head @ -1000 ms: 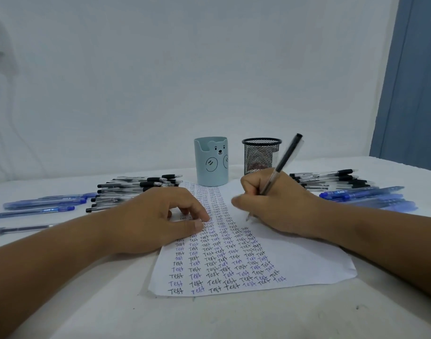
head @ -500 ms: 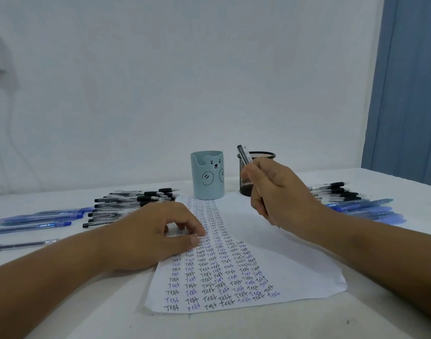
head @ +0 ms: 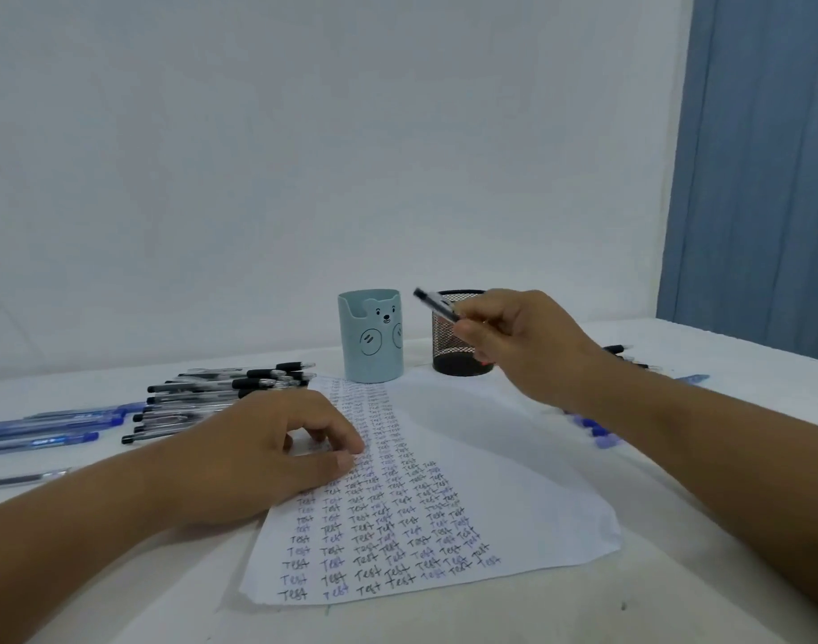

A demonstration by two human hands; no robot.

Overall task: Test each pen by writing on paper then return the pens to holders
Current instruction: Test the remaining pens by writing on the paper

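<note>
Paper (head: 514,481) lies flat on white table (head: 676,606), columns of "Test" written down its left half. Left hand (head: 263,453) rests on paper's left edge, fingers loosely curled, fingertips pressing sheet, holding nothing. Right hand (head: 523,346) raised above table, fingers curled round black pen (head: 437,305), pen tilted, end pointing up-left, just in front of black mesh holder (head: 458,346). Light blue bear holder (head: 372,337) stands just left of mesh one. Black pens (head: 221,392) and blue pens (head: 49,427) piled left of paper; more pens (head: 602,434) right, partly hidden by arm.
</note>
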